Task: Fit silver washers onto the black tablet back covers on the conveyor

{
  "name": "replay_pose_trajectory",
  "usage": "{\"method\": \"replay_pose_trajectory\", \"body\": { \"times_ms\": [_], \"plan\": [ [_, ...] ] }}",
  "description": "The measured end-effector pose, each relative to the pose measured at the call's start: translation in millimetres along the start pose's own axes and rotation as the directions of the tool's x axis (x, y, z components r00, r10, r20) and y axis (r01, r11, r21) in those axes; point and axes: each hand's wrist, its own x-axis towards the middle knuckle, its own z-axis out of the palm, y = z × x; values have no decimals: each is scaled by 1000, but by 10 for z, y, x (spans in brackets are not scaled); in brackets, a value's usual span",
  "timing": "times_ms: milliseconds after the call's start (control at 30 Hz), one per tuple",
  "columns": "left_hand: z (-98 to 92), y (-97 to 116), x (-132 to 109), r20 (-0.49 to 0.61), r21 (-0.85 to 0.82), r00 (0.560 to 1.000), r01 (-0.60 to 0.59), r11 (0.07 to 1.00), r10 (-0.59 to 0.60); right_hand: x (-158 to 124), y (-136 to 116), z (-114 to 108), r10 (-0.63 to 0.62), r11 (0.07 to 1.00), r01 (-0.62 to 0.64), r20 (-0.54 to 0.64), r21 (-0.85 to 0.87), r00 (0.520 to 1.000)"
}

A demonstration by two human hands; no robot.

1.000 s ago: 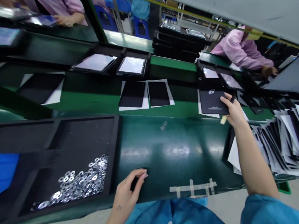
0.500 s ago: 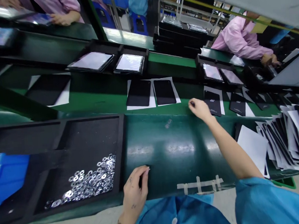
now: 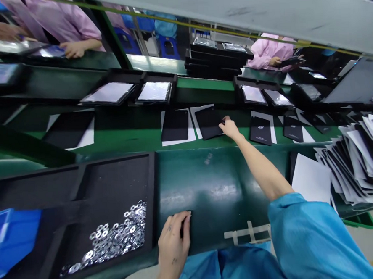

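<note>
My right hand [image 3: 229, 127] reaches forward, its fingers closed at the right edge of a thin black rectangular panel [image 3: 208, 123]. That panel lies askew over a white sheet [image 3: 193, 113] on the green surface. To its left, another black panel [image 3: 174, 125] rests on its own white sheet. Close to the front edge of the bench, my left hand [image 3: 175, 239] has thumb and forefinger nearly together; whatever may be between them is hidden. Beside it stands a black divided tray [image 3: 152, 179] holding a heap of shiny metal rings [image 3: 121, 236].
Black panels with white print [image 3: 260, 130] lie on the right. A fanned stack of sheets [image 3: 361, 158] stands at the right edge. Blue bin [image 3: 14, 238] sits on the left tray. Trays with film-wrapped screens [image 3: 154, 91] line the back. People in pink work beyond; a shelf [image 3: 244, 9] hangs overhead.
My right hand has moved left onto the black panel, which has turned askew on its sheet. My left hand keeps its place. The view has tilted upward slightly.
</note>
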Motion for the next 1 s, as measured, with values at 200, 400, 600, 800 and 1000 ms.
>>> {"method": "replay_pose_trajectory", "body": {
  "times_ms": [200,400,600,800,1000],
  "plan": [
    [7,-56,-63,4,-57,999,42,997,-42,-1523,696,13,182,583,23,-159,812,970],
    [60,-120,-80,40,1,997,58,998,-58,-2890,1282,246,408,331,-208,59,920,911],
    [52,-96,4,58,25,998,12,1000,-14,-2662,1675,103,548,401,-181,-77,898,833],
    [28,-31,10,47,-73,990,136,988,-133,-2893,1619,-66,491,558,-183,-145,809,859],
    [-69,142,323,85,-247,968,250,936,-236,-3295,768,-573,14,979,6,-96,203,995]
  ]
}}
